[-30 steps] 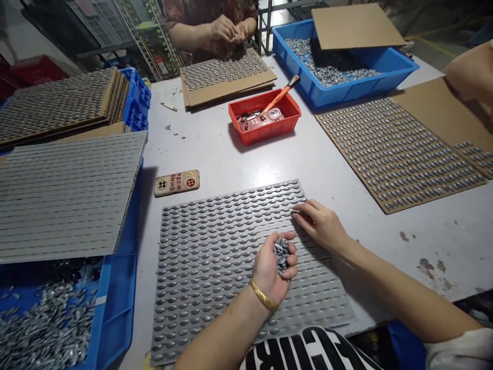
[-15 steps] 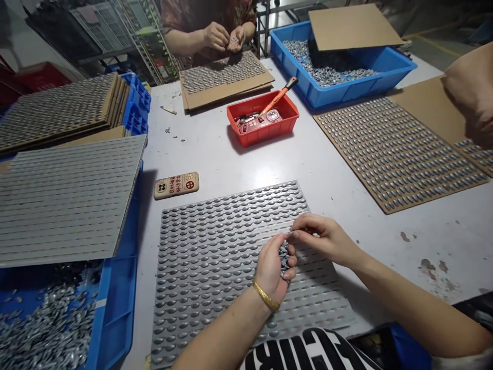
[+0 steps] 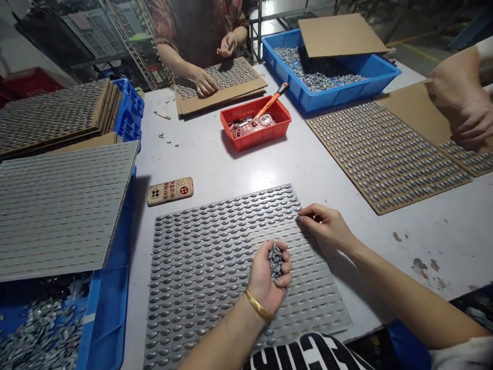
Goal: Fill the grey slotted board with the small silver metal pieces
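Observation:
My left hand point(image 3: 267, 277) is cupped palm up over a grey sheet point(image 3: 208, 272) covered in rows of oval metal pieces. It holds a small heap of grey metal pieces point(image 3: 275, 262). A gold bangle point(image 3: 259, 304) circles that wrist. My right hand point(image 3: 325, 223) rests at the sheet's upper right edge, its fingertips close together against the rows. Whether those fingers hold a piece is hidden. The two hands stand apart.
A red tray point(image 3: 256, 134) holds an orange-handled tool and small items. Blue crates point(image 3: 103, 318) of loose metal pieces stand left and far right, beside stacked boards point(image 3: 57, 110). A patterned phone point(image 3: 170, 191) lies nearby. Co-workers' hands point(image 3: 205, 82) work across the table.
My right hand has moved away from my left hand, out to the sheet's upper right edge. A co-worker's hand has dropped onto the cardboard board. The view has shifted slightly.

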{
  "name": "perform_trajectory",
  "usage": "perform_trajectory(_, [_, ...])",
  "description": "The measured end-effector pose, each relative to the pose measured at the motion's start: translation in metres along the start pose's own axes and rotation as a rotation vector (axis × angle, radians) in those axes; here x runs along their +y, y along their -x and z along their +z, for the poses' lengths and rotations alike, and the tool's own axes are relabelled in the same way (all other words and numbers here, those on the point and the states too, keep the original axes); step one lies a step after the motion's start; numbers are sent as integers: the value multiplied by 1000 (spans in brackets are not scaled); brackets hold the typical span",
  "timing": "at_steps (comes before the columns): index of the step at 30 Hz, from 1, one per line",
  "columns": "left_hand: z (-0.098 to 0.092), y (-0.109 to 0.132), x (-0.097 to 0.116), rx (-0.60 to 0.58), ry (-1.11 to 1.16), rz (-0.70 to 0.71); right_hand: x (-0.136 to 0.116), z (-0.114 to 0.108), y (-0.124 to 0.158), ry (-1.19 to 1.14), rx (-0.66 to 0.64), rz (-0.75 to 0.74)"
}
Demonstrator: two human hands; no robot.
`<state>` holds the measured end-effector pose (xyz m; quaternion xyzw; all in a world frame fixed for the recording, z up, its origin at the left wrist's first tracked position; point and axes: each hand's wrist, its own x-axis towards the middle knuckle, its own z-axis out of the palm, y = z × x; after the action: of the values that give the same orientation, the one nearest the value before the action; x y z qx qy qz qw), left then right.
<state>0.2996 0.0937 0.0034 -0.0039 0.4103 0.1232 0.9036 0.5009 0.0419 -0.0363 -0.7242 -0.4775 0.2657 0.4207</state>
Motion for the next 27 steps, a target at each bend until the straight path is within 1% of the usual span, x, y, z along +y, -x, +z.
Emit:
perform_trajectory(2, [-3,-2,-3,-31,21,-73,1,1,-2,43,9,-39])
perform_trajectory(3, [-4,-2,-4,-53,16,-86,2,2,-3,52,11,-52])
perform_trajectory(5, [-4,-2,-5,-68,1,-76,2,2,-4,48,14,-67])
perform_trajectory(9, [-5,-3,-6,-25,-1,-61,3,2,-6,47,5,-88])
perform_trajectory(12, [-6,-4,-7,-29,3,-64,3,-1,-8,84,-4,-99])
perform_trajectory(18, [-4,-2,-5,-20,17,-62,2,-6,-10,114,-58,-119])
perform_trajectory(24, [-2,0,-5,-16,-18,-47,7,-5,-10,255,-81,-223])
perform_trajectory(27, [-2,0,-4,-22,-4,-50,9,-4,-9,302,-87,-246])
